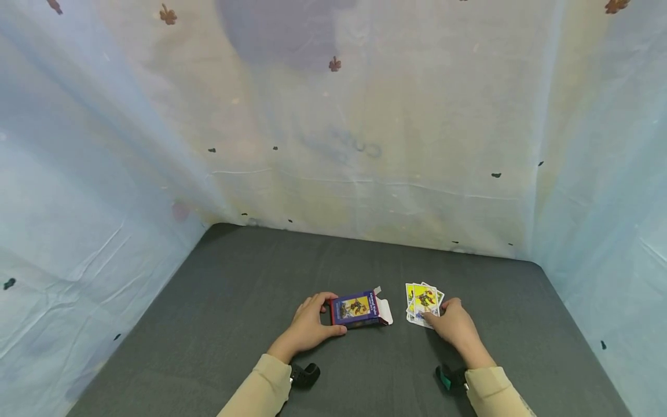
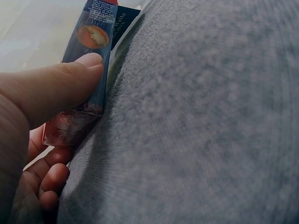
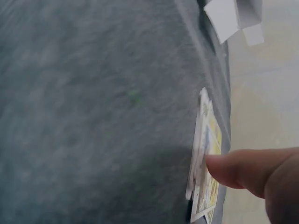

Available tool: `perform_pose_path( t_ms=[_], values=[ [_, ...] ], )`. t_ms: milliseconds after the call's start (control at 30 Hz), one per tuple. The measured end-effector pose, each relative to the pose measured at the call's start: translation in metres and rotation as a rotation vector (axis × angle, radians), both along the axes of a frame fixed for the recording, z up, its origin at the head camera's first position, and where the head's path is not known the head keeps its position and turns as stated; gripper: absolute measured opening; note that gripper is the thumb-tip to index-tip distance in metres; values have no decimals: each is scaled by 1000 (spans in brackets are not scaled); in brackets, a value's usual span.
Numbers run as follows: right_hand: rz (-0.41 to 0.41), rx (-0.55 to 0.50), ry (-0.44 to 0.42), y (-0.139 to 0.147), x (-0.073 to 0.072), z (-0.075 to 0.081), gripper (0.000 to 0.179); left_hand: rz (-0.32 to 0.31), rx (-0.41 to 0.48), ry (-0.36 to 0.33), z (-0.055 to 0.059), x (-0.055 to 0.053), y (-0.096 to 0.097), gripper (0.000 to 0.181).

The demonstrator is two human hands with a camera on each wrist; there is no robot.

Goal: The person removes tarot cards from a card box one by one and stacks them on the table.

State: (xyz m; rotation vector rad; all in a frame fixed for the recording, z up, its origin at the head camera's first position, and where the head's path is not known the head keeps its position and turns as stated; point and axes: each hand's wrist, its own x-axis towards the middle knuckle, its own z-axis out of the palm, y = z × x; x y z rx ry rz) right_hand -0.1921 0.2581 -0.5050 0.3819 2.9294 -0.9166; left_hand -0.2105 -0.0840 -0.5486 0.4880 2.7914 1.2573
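Observation:
My left hand [image 1: 307, 327] grips a dark blue card box [image 1: 355, 308] by its left end, thumb on the near side and fingers round the far side. In the left wrist view, the thumb [image 2: 70, 84] lies along the box's narrow side, near a round face picture. The box lies flat with its white flap [image 1: 384, 311] folded open on the right. Just right of it is a small fanned pile of yellow picture cards [image 1: 424, 301]. My right hand [image 1: 455, 327] holds the cards at their right edge, its thumb [image 3: 229, 168] on the top face; the other fingertips are mostly hidden.
Dark grey cloth covers the table [image 1: 292, 260]. Pale printed curtains [image 1: 365, 145] hang close behind it and along both sides. A black wrist strap [image 1: 304, 375] is on the left wrist and another strap [image 1: 449, 376] is on the right.

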Motion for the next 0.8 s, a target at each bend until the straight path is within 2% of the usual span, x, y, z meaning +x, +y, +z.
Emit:
perform_pose_path(
  t_ms=[167,333,600,800],
  values=[
    [-60,-73,42,-3,-8,2,76,-4,0,0,-2,-1,0,77],
    [-71,-122,73,-10,-19,0,82,-5,0,0,-1,-1,0,77],
    [-84,-88,61,-27,-29,-3,101,-1,-9,1,-3,-1,0,76],
    [-95,-77,85,-36,-33,-2,102,-7,-1,3,-2,-1,-1,77]
  ],
)
